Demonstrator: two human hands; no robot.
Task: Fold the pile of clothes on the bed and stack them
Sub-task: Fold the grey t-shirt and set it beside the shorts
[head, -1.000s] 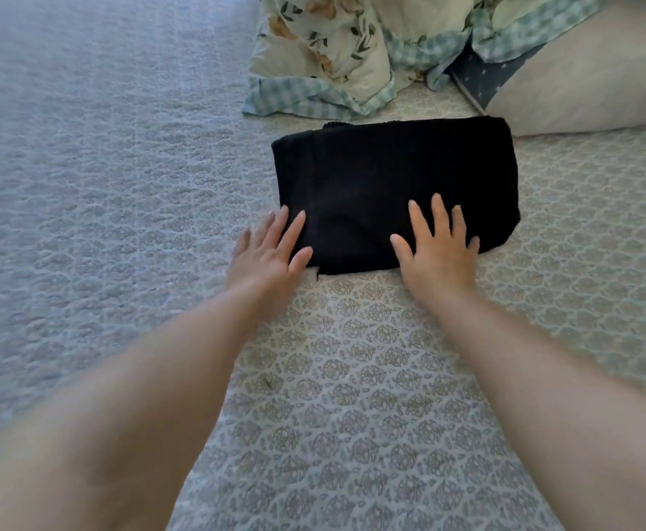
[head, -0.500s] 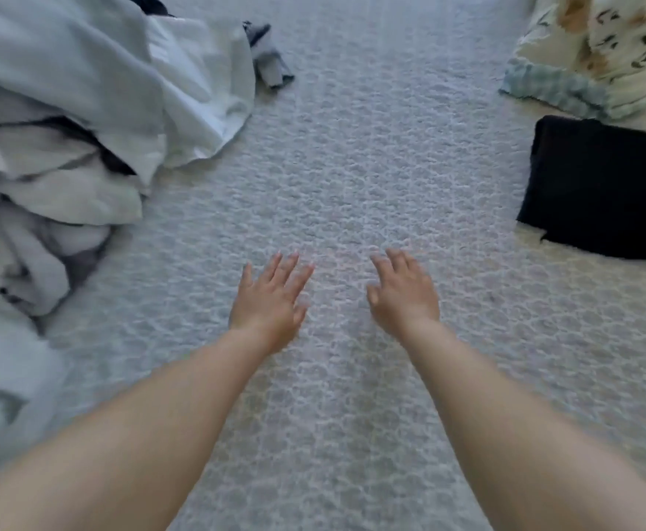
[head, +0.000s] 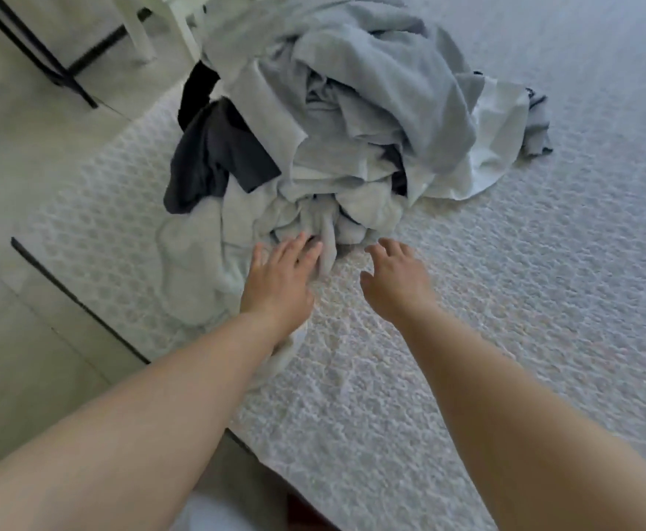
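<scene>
Pile (head: 352, 109): heaped unfolded on the bed (head: 505, 300), twelve o'clock.
Left hand (head: 279, 277): fingers released, touching pile.
Right hand (head: 398, 279): relaxed, empty.
Remaining: seemingly most folding.

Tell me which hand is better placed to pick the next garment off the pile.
Left, probably. The left hand already has its straight fingers over the pale garment at the near edge of the pile. The right hand hovers over bare bedspread, just short of the clothes, holding nothing.
</scene>
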